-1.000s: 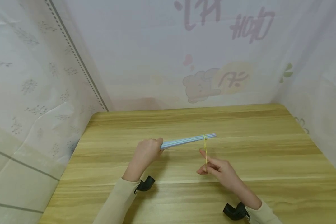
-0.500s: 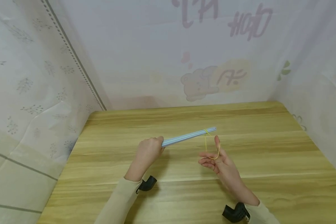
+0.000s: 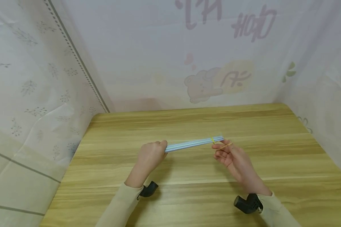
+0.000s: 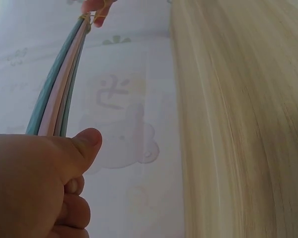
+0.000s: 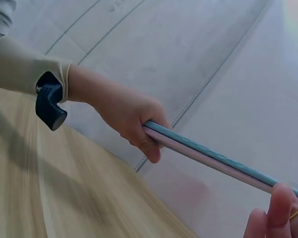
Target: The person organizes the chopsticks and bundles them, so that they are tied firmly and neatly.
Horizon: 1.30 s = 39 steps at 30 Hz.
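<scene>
My left hand (image 3: 150, 159) grips one end of a bundle of chopsticks (image 3: 188, 145), pale blue and pink, held above the table and pointing right. A yellow rubber band (image 3: 213, 140) is wound round the far end of the bundle. One loop of the band stretches over the fingers and thumb of my right hand (image 3: 237, 162), right beside the tips. In the left wrist view, the left thumb lies along the chopsticks (image 4: 57, 84), while the right fingers (image 4: 97, 9) show at their far end. Right fingers (image 5: 280, 210) also touch or nearly touch the bundle in the right wrist view.
Beneath both hands lies a wood-grain table (image 3: 176, 201). Printed cloth (image 3: 147, 56) hangs behind it and at both sides. A black camera mount (image 3: 149, 189) sits on the left wrist, and another mount (image 3: 248, 203) on the right.
The right hand has turned and risen toward the bundle's far end, bringing the stretched band loop up to the tips. The left hand keeps its grip; the bundle tilted up, then lowered again.
</scene>
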### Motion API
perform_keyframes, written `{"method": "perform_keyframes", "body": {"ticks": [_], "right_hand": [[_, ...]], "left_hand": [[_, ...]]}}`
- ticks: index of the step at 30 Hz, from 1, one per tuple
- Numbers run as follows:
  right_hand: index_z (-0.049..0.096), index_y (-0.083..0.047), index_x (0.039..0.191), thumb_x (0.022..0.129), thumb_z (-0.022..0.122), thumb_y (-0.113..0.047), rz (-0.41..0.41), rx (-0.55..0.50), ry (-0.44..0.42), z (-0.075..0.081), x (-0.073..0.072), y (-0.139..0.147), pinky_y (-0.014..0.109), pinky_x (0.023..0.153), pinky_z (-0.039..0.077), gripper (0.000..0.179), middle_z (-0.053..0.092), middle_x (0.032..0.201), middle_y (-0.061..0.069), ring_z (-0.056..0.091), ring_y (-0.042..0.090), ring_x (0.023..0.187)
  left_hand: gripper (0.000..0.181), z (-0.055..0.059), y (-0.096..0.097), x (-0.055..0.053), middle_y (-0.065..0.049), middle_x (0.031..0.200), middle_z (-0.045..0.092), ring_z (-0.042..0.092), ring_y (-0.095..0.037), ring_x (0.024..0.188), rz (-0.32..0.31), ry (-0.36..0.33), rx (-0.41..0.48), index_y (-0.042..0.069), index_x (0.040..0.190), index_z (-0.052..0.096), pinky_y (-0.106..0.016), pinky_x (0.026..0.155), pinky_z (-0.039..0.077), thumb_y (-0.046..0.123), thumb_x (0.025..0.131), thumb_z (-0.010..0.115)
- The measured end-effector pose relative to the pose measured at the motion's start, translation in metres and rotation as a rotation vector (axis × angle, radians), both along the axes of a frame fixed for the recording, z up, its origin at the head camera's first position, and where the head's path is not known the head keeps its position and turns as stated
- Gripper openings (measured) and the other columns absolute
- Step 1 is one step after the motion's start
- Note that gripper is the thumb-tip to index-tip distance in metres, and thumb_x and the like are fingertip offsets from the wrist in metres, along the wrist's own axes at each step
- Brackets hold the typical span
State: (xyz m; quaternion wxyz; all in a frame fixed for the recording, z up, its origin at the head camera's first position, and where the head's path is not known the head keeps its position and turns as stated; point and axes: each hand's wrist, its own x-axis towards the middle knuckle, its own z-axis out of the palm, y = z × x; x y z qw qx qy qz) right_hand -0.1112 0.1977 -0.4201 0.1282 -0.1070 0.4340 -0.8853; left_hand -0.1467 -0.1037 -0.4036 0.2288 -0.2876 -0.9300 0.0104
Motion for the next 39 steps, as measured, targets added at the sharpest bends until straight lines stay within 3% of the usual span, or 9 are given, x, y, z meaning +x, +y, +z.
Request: {"method": "perform_keyframes", "body": {"ticks": [9, 13, 19, 29, 36, 39], "right_hand": [[0.052, -0.003, 0.123, 0.103, 0.04, -0.024, -0.041, 0.248, -0.045, 0.0035, -0.0067, 0.0053, 0.025, 0.073, 0.055, 0.032, 0.068, 0.088, 0.002, 0.062, 0.009, 0.072], [0.061, -0.005, 0.111, 0.1, 0.05, -0.019, -0.094, 0.33, -0.058, 0.0007, -0.0076, 0.0039, 0.024, 0.07, 0.055, 0.022, 0.069, 0.081, 0.0, 0.063, 0.007, 0.068], [0.066, -0.012, 0.094, 0.096, 0.056, -0.011, -0.139, 0.366, -0.057, -0.0017, -0.0063, 0.002, 0.022, 0.065, 0.054, 0.011, 0.069, 0.078, -0.002, 0.064, 0.006, 0.068], [0.064, -0.015, 0.091, 0.095, 0.057, -0.013, -0.177, 0.41, -0.071, -0.0011, -0.0049, 0.0002, 0.024, 0.064, 0.053, 0.008, 0.059, 0.076, -0.003, 0.058, 0.007, 0.064], [0.051, -0.011, 0.093, 0.095, 0.057, -0.007, -0.166, 0.383, -0.018, -0.001, -0.0058, -0.0012, 0.024, 0.066, 0.055, 0.007, 0.062, 0.081, -0.004, 0.061, 0.008, 0.065], [0.051, -0.011, 0.096, 0.095, 0.057, -0.006, -0.154, 0.417, 0.013, 0.001, -0.0063, 0.0017, 0.024, 0.067, 0.055, 0.008, 0.063, 0.082, -0.004, 0.061, 0.008, 0.067]], "left_hand": [[0.036, -0.0011, -0.0021, 0.0018, 0.005, 0.05, 0.045, 0.024, -0.003, 0.046, -0.047, 0.028, -0.035, 0.013, 0.066, 0.049, -0.017, 0.037, 0.026, 0.022, 0.073, 0.082], [0.035, -0.0013, -0.0018, 0.0029, 0.005, 0.051, 0.045, 0.024, -0.003, 0.045, -0.058, 0.031, -0.046, 0.012, 0.068, 0.049, -0.018, 0.037, 0.027, 0.022, 0.072, 0.082], [0.035, -0.0032, -0.0011, 0.0037, 0.005, 0.051, 0.045, 0.029, -0.004, 0.044, -0.07, 0.03, -0.052, 0.013, 0.068, 0.049, -0.02, 0.037, 0.03, 0.021, 0.071, 0.083], [0.036, -0.0018, 0.0021, 0.0048, 0.006, 0.051, 0.043, 0.025, -0.004, 0.045, -0.071, 0.034, -0.054, 0.013, 0.067, 0.048, -0.019, 0.037, 0.028, 0.022, 0.071, 0.083], [0.036, -0.0026, 0.0034, 0.0035, 0.005, 0.051, 0.044, 0.025, -0.004, 0.046, -0.073, 0.031, -0.04, 0.014, 0.065, 0.047, -0.021, 0.036, 0.029, 0.019, 0.069, 0.083], [0.036, -0.0023, 0.0027, 0.0028, 0.005, 0.051, 0.045, 0.027, -0.004, 0.046, -0.076, 0.023, -0.038, 0.014, 0.065, 0.047, -0.021, 0.037, 0.03, 0.019, 0.069, 0.083]]}}
